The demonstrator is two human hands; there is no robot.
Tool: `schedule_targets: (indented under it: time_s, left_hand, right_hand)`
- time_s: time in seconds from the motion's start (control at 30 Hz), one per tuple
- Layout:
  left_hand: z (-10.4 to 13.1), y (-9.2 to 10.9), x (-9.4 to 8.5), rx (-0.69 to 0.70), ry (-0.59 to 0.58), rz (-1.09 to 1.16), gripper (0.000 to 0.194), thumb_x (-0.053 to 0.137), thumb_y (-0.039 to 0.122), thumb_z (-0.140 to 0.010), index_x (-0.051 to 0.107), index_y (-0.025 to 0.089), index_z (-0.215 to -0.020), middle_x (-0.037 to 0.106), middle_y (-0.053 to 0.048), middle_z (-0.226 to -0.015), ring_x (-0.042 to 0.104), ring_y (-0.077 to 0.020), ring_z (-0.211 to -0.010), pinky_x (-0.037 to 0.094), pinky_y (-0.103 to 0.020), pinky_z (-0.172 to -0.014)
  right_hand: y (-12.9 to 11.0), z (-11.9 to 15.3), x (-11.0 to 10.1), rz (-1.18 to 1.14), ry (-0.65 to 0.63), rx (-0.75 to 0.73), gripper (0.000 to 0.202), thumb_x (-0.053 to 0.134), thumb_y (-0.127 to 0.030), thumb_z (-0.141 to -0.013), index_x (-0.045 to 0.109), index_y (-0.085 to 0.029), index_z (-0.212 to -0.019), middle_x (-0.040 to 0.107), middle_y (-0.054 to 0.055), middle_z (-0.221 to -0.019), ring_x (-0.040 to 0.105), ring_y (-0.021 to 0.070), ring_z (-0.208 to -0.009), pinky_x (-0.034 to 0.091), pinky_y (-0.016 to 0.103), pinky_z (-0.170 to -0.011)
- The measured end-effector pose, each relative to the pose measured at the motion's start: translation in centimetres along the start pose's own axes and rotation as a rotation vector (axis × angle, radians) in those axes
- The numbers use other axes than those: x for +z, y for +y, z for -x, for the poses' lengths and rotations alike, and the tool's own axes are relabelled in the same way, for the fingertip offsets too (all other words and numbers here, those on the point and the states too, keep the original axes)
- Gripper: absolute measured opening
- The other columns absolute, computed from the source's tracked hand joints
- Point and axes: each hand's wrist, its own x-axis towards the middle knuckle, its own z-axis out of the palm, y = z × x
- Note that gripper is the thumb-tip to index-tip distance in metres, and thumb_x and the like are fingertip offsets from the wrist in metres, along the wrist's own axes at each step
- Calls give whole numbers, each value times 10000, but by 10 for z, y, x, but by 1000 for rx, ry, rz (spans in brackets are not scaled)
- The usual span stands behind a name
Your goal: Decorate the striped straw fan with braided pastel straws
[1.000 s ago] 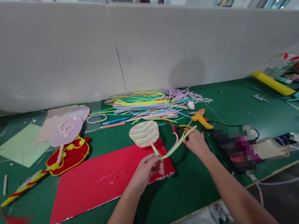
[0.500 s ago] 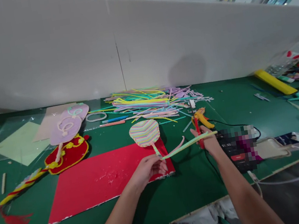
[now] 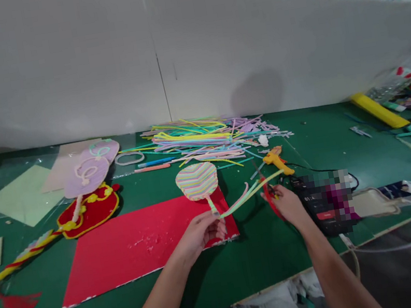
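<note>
A small striped fan (image 3: 197,181) in pastel colours stands above the red board (image 3: 127,248). My left hand (image 3: 206,230) pinches the lower end of its handle, from which loose yellow, green and pink strips (image 3: 249,194) stretch to the right. In my right hand (image 3: 285,203) is a pair of red-handled scissors (image 3: 270,198), their blades pointing up and away beside the strips. Whether the blades touch the strips cannot be made out. A yellow glue gun (image 3: 277,159) lies just beyond my right hand.
Behind the fan lies a pile of coloured strips (image 3: 195,137). A red and yellow fan (image 3: 95,212) with a tassel and a purple fan (image 3: 92,170) are at left. A phone (image 3: 323,208) and white cable (image 3: 410,245) lie at right.
My right hand and the scissors have moved slightly left and down. The strips' free ends have spread apart and no longer pass across my right hand.
</note>
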Motion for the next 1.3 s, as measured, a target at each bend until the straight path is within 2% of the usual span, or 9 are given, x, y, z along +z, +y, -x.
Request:
schedule_targets:
  time_s: [0.17, 0.27, 0.33, 0.4, 0.5, 0.57, 0.77, 0.97, 1.3]
  left_hand:
    - [15, 11, 0, 10, 83, -71, 225, 605, 325, -689, 552, 116, -625, 577, -25, -550, 521, -105, -485, 421, -227, -519]
    - [26, 15, -1, 9, 137, -71, 232, 597, 341, -687, 554, 123, -622, 568, -15, -545, 518, -105, -490, 411, -227, -526]
    - [31, 17, -2, 14, 160, -53, 235, 589, 355, -688, 553, 131, -628, 556, -5, -541, 512, -101, -490, 403, -222, -527]
    - [34, 18, -4, 11, 163, -32, 232, 580, 360, -693, 549, 137, -636, 547, 1, -540, 503, -95, -488, 395, -216, -521]
    - [35, 18, -8, 4, 153, -2, 215, 579, 345, -697, 535, 142, -641, 543, 7, -545, 500, -89, -486, 385, -209, -513]
    - [35, 18, -12, 5, 141, 13, 212, 576, 340, -702, 526, 144, -638, 537, 11, -536, 501, -89, -478, 379, -207, -504]
    - [38, 12, -20, -16, 61, 19, 188, 574, 327, -725, 553, 141, -710, 535, 14, -553, 504, -88, -474, 384, -212, -510]
    - [43, 10, -25, 56, 68, -125, 230, 535, 370, -770, 552, 145, -723, 560, 0, -579, 521, -105, -522, 401, -225, -564]
    - [71, -2, -36, 551, 610, -915, 289, 614, 300, -726, 594, 257, -1012, 610, -55, -1022, 542, -223, -975, 384, -311, -882]
  right_hand:
    - [-8, 17, 19, 462, 22, -215, 216, 579, -348, -693, 591, -155, -791, 612, 116, -815, 576, 249, -792, 432, 339, -687]
    - [-18, 31, 16, 502, 228, -330, 334, 524, -408, -757, 590, -144, -950, 563, 165, -1006, 519, 292, -948, 412, 392, -763]
    - [-24, 41, 12, 371, 263, -327, 317, 490, -439, -782, 602, -166, -899, 571, 143, -950, 544, 258, -852, 427, 375, -726]
    - [-31, 52, 13, 152, 70, -241, 319, 471, -473, -788, 610, -186, -792, 583, 88, -784, 545, 185, -634, 444, 315, -582]
    - [-42, 70, 32, -192, -567, -44, 356, 456, -499, -796, 614, -183, -748, 544, 13, -600, 451, 100, -420, 335, 221, -364]
    - [-51, 78, 54, -392, -798, 37, 348, 484, -490, -787, 613, -167, -798, 539, -10, -551, 415, 72, -371, 282, 188, -324]
    - [-84, 71, 109, -1008, -785, 307, 303, 597, -445, -726, 596, -145, -770, 363, -95, -413, 188, 7, -323, 112, 144, -300]
    - [-103, 56, 123, -1046, -1032, 316, 262, 706, -344, -640, 570, -143, -738, 459, -67, -521, 255, -15, -355, 94, 125, -304]
    - [-115, 65, 137, -1041, -889, 240, 259, 685, -359, -661, 530, -159, -718, 538, -30, -607, 407, 29, -430, 283, 142, -355]
